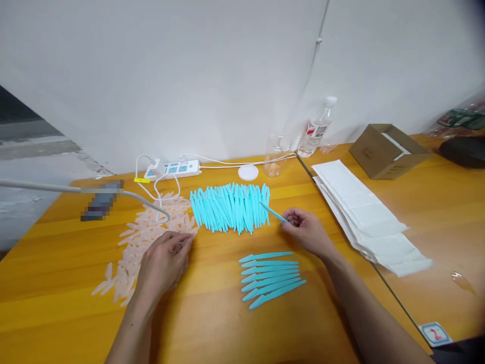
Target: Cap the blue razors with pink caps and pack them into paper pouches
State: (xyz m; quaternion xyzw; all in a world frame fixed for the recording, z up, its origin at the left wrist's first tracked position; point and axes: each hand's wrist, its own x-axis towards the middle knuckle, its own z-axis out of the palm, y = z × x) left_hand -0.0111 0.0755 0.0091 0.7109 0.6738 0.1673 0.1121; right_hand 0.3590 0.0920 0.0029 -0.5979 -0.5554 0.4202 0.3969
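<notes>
Your right hand [303,230] is closed in a pinch on one teal stick [273,213]. The stick is lifted at a slant, its far end over the right edge of the teal pile [229,207].

Your left hand [166,259] lies palm down on the near edge of the pink pile [132,242], fingers curled onto the pieces. Can't tell if it's actually gripping one.

The teal pile sits mid-table between your hands, touching the pink pile on its left. Six teal pieces lie in a row [271,278] just in front of the teal pile, near your right wrist, side by side and apart from the pile.

A stack of white sheets [359,217] lies right of your right hand. Behind it are a box [382,149] and a bottle [316,129]. At the back of the table [56,303]: power strip [174,168], white lid [248,172], clear cup [275,154].
</notes>
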